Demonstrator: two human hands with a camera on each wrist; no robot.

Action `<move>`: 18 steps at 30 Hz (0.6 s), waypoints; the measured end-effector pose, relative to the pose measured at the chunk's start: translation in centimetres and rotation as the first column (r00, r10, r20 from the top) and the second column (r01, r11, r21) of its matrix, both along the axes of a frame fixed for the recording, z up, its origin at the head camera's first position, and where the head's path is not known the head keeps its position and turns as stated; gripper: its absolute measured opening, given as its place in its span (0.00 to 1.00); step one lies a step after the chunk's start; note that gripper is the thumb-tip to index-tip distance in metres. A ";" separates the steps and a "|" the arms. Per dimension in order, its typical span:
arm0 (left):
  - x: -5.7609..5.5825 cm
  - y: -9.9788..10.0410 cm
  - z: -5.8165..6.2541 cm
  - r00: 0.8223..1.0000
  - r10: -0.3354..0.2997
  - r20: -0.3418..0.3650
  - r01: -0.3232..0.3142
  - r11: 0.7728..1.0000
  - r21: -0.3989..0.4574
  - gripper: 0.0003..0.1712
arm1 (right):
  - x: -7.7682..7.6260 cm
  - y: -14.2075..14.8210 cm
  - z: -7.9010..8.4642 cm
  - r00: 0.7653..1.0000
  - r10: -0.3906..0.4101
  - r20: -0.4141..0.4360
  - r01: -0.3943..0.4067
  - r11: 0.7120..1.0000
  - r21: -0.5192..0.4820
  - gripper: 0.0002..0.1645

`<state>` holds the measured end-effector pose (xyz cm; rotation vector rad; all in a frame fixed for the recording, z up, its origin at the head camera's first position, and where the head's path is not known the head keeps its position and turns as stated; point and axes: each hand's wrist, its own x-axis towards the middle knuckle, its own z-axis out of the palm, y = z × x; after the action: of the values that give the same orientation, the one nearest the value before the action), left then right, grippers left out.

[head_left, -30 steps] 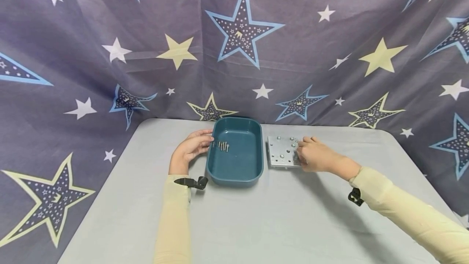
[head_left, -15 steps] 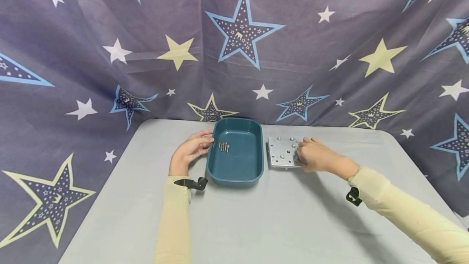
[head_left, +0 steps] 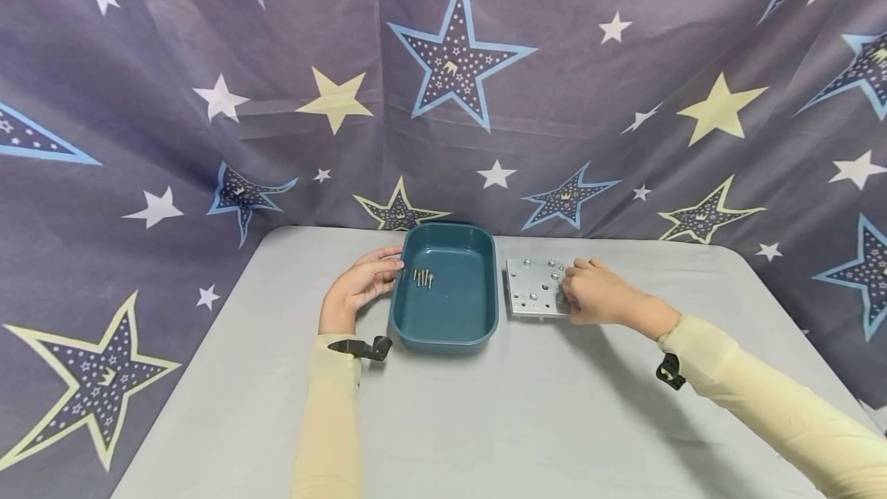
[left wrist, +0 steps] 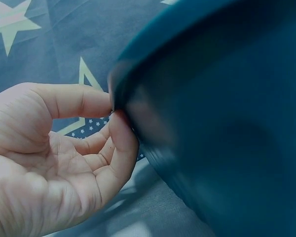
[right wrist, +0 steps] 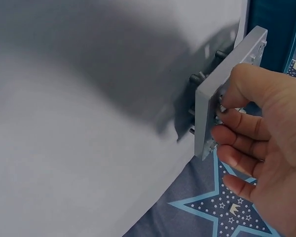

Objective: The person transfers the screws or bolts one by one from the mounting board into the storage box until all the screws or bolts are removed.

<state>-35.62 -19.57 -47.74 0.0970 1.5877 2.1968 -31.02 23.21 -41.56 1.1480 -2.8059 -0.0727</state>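
Observation:
At the far-left wall of a teal plastic tray [head_left: 450,314], my left hand [head_left: 363,279] pinches the rim between thumb and fingers. Several small screws [head_left: 423,278] lie inside the tray near that side. To the right is a silvery metal plate [head_left: 527,283] with holes and several screws seated in it. My right hand [head_left: 599,295] is at the plate's right side, thumb and forefinger pinching a screw [right wrist: 221,105] at the plate's face; the fingers mostly hide it. Threaded shanks [right wrist: 197,78] stick out from the plate's underside in the right wrist view.
Both tray and plate stand toward the back of a table [head_left: 485,422] with a light grey cover. A star-patterned curtain [head_left: 554,129] hangs right behind the table's back edge. The tray is close beside the plate's left edge.

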 end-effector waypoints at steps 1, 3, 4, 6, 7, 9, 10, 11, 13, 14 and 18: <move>0.1 0.0 0.2 1.000 -0.005 -0.001 0.005 1.000 -0.001 0.37 | -0.1 0.1 -0.1 1.000 -0.001 -0.003 0.001 1.000 -0.001 0.19; 0.3 0.1 0.5 1.000 -0.014 -0.006 0.014 1.000 -0.003 0.37 | -0.1 0.1 -0.1 1.000 0.001 -0.010 -0.001 1.000 -0.001 0.19; 0.4 0.1 0.6 1.000 -0.016 -0.007 0.016 1.000 -0.005 0.37 | -0.1 0.2 -0.1 1.000 0.001 -0.012 -0.001 1.000 0.000 0.18; 0.6 0.2 0.9 1.000 -0.020 -0.008 0.020 1.000 -0.005 0.38 | -0.1 0.3 -0.1 1.000 0.003 -0.014 -0.003 1.000 -0.001 0.18; 0.6 0.1 1.0 1.000 -0.021 -0.009 0.021 1.000 -0.002 0.38 | -0.1 0.3 -0.1 1.000 0.000 -0.015 0.000 1.000 -0.001 0.18; 0.7 0.1 1.0 1.000 -0.027 -0.013 0.027 1.000 0.009 0.38 | -0.1 0.4 -0.2 1.000 0.006 -0.025 -0.006 1.000 -0.004 0.17; 0.7 0.1 1.0 1.000 -0.027 -0.012 0.027 1.000 0.012 0.38 | -0.1 0.4 -0.2 1.000 0.008 -0.028 -0.008 1.000 -0.005 0.17; 0.7 0.1 1.0 1.000 -0.028 -0.012 0.028 0.999 0.017 0.37 | -0.1 0.4 -0.2 0.999 0.011 -0.033 -0.012 1.000 -0.008 0.18; 0.7 0.1 1.0 0.999 -0.031 -0.013 0.031 0.999 0.024 0.37 | -0.1 0.5 -0.3 0.999 0.018 -0.044 -0.019 1.000 -0.014 0.18; 0.8 0.1 1.0 0.999 -0.030 -0.012 0.030 0.999 0.024 0.37 | -0.1 0.5 -0.3 0.999 0.023 -0.050 -0.024 1.000 -0.017 0.18; 0.8 0.1 1.0 1.000 -0.024 -0.008 0.024 0.999 0.021 0.36 | -0.2 0.5 -0.4 0.997 0.033 -0.065 -0.034 0.999 -0.020 0.19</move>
<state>-34.83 -19.46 -46.78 0.1304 1.5599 2.1972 -31.19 23.71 -41.96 1.1663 -2.7233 -0.0763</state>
